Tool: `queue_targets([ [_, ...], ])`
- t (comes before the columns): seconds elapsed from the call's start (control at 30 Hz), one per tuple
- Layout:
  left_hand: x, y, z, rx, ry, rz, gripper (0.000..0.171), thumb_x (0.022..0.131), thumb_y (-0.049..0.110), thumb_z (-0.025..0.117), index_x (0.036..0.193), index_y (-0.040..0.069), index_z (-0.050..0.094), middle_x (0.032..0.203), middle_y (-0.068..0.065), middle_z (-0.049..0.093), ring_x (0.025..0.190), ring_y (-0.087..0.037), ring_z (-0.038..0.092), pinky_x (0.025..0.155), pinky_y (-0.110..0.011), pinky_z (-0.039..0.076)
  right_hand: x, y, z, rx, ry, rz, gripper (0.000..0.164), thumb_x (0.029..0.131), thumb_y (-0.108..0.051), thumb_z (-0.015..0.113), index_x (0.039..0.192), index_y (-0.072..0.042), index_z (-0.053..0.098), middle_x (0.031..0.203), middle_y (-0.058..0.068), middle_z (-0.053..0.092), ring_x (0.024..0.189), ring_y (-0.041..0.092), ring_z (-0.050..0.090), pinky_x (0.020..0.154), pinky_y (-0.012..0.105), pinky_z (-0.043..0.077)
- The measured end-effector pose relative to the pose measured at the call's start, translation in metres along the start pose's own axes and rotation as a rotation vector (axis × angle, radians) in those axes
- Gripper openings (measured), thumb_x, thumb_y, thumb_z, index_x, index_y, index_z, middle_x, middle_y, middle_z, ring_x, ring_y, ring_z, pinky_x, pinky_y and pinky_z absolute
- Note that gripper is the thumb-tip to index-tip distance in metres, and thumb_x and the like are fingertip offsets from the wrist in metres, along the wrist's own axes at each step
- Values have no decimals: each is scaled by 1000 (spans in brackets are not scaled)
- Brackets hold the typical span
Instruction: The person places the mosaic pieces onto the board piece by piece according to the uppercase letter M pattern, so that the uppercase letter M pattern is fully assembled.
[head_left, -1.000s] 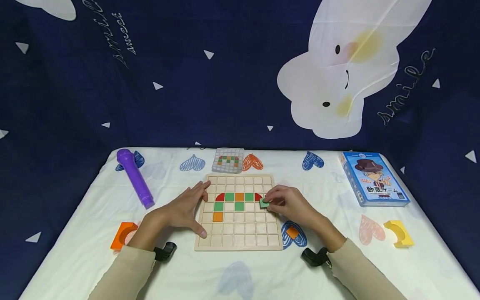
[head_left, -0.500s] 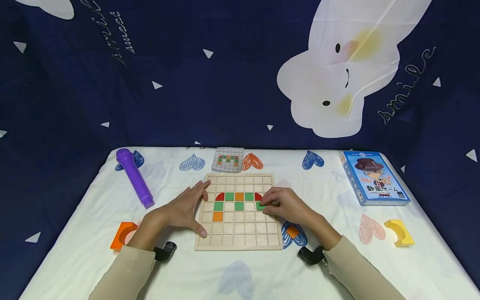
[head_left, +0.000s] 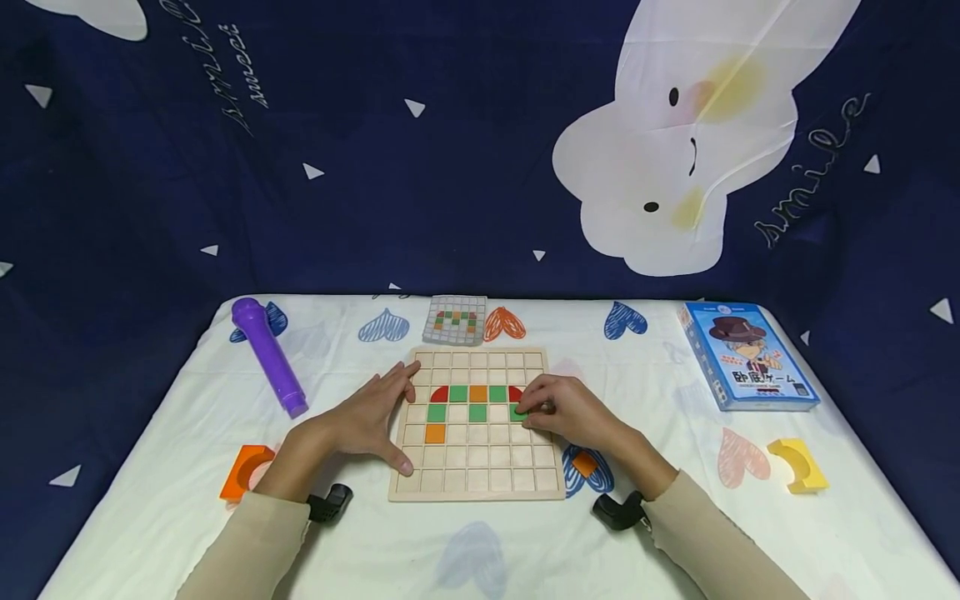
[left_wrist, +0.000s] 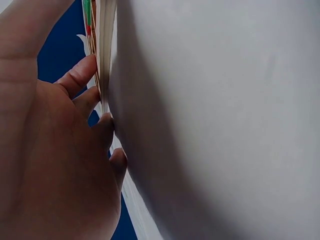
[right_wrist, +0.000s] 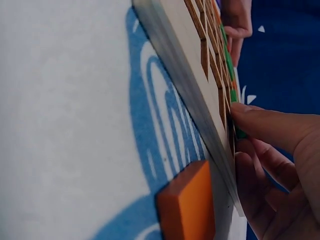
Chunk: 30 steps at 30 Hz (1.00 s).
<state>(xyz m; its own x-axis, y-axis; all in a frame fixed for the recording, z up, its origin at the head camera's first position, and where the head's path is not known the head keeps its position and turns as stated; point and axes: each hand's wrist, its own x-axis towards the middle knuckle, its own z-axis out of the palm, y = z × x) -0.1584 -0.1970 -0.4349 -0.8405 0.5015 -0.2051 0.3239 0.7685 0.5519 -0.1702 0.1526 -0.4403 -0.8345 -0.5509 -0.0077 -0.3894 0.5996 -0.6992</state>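
A wooden grid board lies mid-table, with red, green and orange tiles in several of its cells. My left hand rests along the board's left side, fingers spread, thumb near the lower edge; in the left wrist view its fingertips meet the board's edge. On the right, my right hand holds a green square tile between thumb and fingers, at the cell below the right red rounded tile. The fingers cover part of that green tile. An orange square tile lies on the cloth beside the board, below this hand.
Behind the board lies a small card printed with a coloured grid. A purple microphone-shaped object and an orange arch block are at left. A blue game box and a yellow arch block are at right.
My right hand has moved slightly left, bringing the green tile from a tilted position near the board's right side down into line with the cell below the red tile. The left hand stays put.
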Motion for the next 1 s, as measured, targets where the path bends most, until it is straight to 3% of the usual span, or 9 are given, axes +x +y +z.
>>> queue_targets([
  [0.5, -1, -2, 1, -6, 9, 11, 91, 50, 58, 96, 111, 15, 44, 171, -20, 19, 160, -46, 11, 129, -66, 13, -2, -3, 1, -13, 0, -29, 13, 90, -14, 77, 102, -17, 82, 106, -8, 72, 103, 10, 63, 88, 20, 57],
  [0.73, 0, -1, 1, -4, 7, 10, 91, 50, 59, 96, 111, 15, 44, 171, -20, 19, 160, -45, 11, 130, -66, 13, -7, 0, -9, 75, 23, -33, 16, 88, -15, 79, 105, -18, 79, 111, -7, 72, 103, 12, 62, 81, 21, 58],
  [1.0, 0, -1, 1, 1, 11, 9, 93, 49, 59, 97, 111, 14, 44, 171, -20, 19, 160, -46, 11, 130, -66, 14, -19, 5, -23, 72, 39, -34, 21, 87, -15, 81, 108, -16, 78, 114, -6, 72, 100, 16, 66, 78, 21, 59],
])
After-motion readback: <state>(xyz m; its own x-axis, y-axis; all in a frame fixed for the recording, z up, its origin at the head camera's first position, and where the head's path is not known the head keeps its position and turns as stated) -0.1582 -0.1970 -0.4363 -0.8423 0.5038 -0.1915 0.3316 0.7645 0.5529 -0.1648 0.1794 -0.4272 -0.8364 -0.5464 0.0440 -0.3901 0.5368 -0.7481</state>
